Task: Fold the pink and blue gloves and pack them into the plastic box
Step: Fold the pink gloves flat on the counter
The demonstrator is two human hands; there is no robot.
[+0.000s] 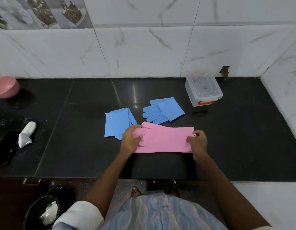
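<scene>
On the counter [61,146], one blue glove [116,124] is lying flat at the left, seemingly unfolded. The left hand [130,140] is gripping the finger end of the pink glove [165,140], stretched flat, while the right hand [197,143] is pinching its cuff. Behind, a second blue glove [163,110] is waiting. The plastic box [203,91], far right, is sitting lidded, so packing is not yet starting.

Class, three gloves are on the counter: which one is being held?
The pink glove: the left hand holds its finger end, the right hand its cuff. Both blue gloves lie untouched behind it.
</scene>
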